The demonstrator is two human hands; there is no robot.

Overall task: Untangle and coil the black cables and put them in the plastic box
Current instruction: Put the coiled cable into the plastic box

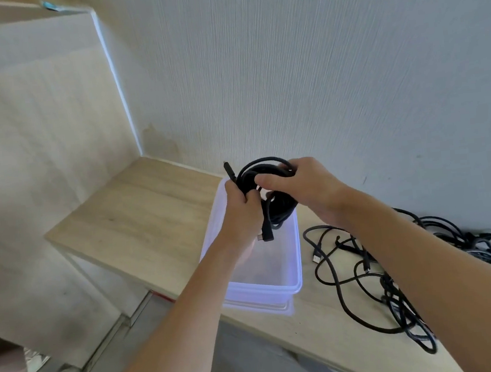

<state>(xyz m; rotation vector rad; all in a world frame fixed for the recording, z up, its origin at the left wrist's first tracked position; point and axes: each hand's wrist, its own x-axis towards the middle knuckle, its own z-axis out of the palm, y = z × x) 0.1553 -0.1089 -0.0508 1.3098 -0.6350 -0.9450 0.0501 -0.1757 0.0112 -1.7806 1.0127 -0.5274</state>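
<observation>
Over the clear plastic box (297, 259): coiled black cable (269, 168), held in both hands. The left hand (242, 213) has its grip clenched round the bundle; the right hand (301, 186) curls its fingers over the top loops. A plug (265, 237), possibly USB, dangles below. More tangled cables (382, 280) sprawl on the tabletop (140, 223) right of the box, partly under the right forearm. The box sits at the front edge, with open wood to its left and the wall (317, 74) behind.

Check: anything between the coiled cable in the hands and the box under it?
Nothing visible. The left hand and right hand hold the coiled cable right above the plastic box, which has no lid on and looks empty. The tangled cables lie to its right, apart from it.
</observation>
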